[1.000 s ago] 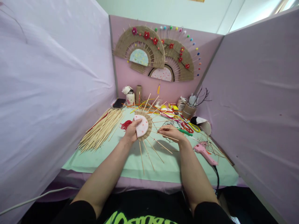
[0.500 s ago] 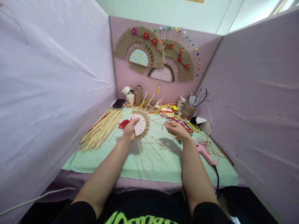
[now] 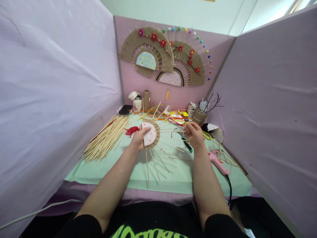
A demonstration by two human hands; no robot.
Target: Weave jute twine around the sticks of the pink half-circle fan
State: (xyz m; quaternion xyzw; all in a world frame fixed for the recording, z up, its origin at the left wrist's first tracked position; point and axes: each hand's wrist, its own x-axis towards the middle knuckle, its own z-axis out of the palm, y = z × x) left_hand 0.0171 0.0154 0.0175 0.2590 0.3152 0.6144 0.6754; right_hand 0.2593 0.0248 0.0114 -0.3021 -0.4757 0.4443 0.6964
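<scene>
- Mint-green cloth covers the desk (image 3: 173, 185), its near edge running between the two bare forearms.
- A pink glue gun (image 3: 218, 164) lies at the right, off to the side of the hands, perhaps so its cable clears the work.
- A loose heap of pale sticks (image 3: 106, 140) lies to the left, probably put there to be within reach.
- The left hand (image 3: 138, 138) grips the half-round woven piece (image 3: 150, 135) above the desk's middle, thumb over its white dotted face; this hold seems meant to keep the fanned sticks (image 3: 160, 159) free on the right. A red tassel (image 3: 132, 131) hangs out beyond the hand.
- The right hand (image 3: 195, 134) is raised near the stick tips, fingers curled and tips drawn together; I cannot tell whether anything thin is pinched there.
- Green-handled pliers (image 3: 187, 144) rest just beside it.
- Along the back, a brown holder (image 3: 200, 117) carries dark twigs (image 3: 215, 100) and pale pieces; the contents of the white jar (image 3: 137, 104) cannot be made out.
- Farthest away, two large fans (image 3: 131, 46) overlap on the pink panel (image 3: 146, 81), perhaps as display.
</scene>
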